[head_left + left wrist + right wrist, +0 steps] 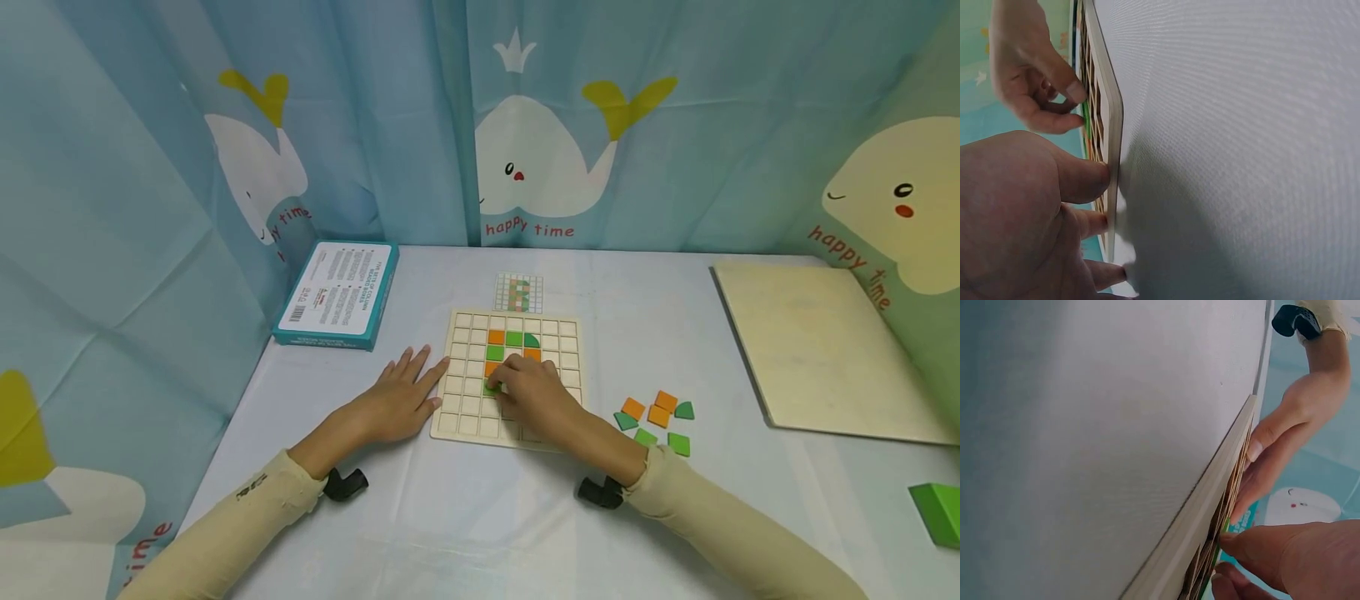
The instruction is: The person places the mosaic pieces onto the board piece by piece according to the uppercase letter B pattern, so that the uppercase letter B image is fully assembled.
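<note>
A wooden grid board [468, 427] lies flat on the table, with several orange and green tiles set in its cells. My right hand [536, 398] reaches over the middle of it, its thumb and forefinger pinching a green tile [490, 389] right at a cell. In the left wrist view those fingertips meet at the green tile [1087, 119], low on the board; my palm hides some cells. The left hand [401, 400] rests on the table with fingers spread, and its thumb and a finger touch the board's left edge [1114, 125].
A small printed pattern card [519, 293] lies behind the board. Loose orange and green tiles [658, 415] are scattered to its right. A teal box [337, 293] sits at the back left, a large wooden panel [832, 350] at the right, and a green block [937, 512] near the right edge.
</note>
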The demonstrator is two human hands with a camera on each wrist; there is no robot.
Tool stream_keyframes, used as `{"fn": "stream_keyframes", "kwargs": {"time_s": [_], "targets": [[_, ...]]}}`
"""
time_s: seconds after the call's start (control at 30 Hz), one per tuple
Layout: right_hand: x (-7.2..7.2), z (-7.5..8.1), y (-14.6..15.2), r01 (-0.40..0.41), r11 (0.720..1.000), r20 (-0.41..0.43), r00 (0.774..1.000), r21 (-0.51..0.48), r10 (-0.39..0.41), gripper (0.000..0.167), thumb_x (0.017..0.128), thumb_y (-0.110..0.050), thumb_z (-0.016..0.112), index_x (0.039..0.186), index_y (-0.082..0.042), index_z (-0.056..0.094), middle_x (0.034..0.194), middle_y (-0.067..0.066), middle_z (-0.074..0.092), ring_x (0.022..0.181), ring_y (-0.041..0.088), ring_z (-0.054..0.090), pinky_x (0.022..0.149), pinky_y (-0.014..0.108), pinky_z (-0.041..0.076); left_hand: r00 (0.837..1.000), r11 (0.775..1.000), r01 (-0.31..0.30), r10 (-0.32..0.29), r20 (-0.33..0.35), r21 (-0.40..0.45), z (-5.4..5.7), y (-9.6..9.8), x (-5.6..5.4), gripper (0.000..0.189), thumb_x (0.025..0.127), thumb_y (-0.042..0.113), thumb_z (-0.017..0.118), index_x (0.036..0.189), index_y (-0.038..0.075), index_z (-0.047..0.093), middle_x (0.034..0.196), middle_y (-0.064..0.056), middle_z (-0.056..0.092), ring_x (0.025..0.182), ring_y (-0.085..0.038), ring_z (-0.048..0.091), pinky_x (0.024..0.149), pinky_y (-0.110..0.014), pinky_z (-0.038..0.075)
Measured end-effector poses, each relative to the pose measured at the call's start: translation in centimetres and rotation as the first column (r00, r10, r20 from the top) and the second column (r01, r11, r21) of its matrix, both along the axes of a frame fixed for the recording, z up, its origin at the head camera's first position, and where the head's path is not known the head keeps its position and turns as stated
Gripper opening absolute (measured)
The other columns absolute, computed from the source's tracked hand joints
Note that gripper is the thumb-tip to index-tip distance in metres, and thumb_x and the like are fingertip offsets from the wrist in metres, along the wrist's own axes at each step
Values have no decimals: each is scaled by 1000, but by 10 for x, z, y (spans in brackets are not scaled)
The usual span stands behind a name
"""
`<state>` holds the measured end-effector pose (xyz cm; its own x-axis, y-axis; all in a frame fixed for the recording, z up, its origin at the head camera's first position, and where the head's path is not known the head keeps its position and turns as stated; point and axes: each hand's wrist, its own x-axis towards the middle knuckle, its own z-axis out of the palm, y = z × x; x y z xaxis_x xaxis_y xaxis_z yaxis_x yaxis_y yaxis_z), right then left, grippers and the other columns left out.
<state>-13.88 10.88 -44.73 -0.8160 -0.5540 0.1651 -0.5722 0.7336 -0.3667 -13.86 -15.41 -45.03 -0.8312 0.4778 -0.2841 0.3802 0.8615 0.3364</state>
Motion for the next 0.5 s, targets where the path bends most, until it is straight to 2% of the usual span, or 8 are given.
{"fn": "stream_keyframes", "kwargs": {"time_s": [0.17,0.27,0.4,0.5], "targets": [[1,4,12,1,1000,83,997,-7,0,18,94,-14,82,111,-14,81,114,1,68,106,18,63,80,37,36,1000,1000,-9,9,6,6,0,1,0,65,113,38,43,170,18,21,177,-19,7,163,-45,2,128,-64,11],[1,9,26,20,1000,125,992,0,-20,21,94,-15,81,115,-13,80,115,2,68,107,18,61,80,37,35,1000,1000,-12,12,7,15,0,1,0,65,112,38,44,170,18,22,177,-19,7,163,-45,2,128,-65,11],[2,18,56,74,997,193,978,38,-80,21,96,-17,79,116,-12,77,115,4,67,105,22,63,82,41,38,1000,1000,-12,11,9,17,0,1,0,66,112,38,44,170,18,22,177,-19,7,163,-44,1,128,-65,11],[2,25,81,126,988,255,956,95,-146,18,98,-19,76,114,-11,72,115,7,65,107,26,63,83,44,40,1000,1000,-12,12,8,7,0,1,0,66,112,39,44,170,19,21,177,-19,7,163,-44,1,128,-64,11]]}}
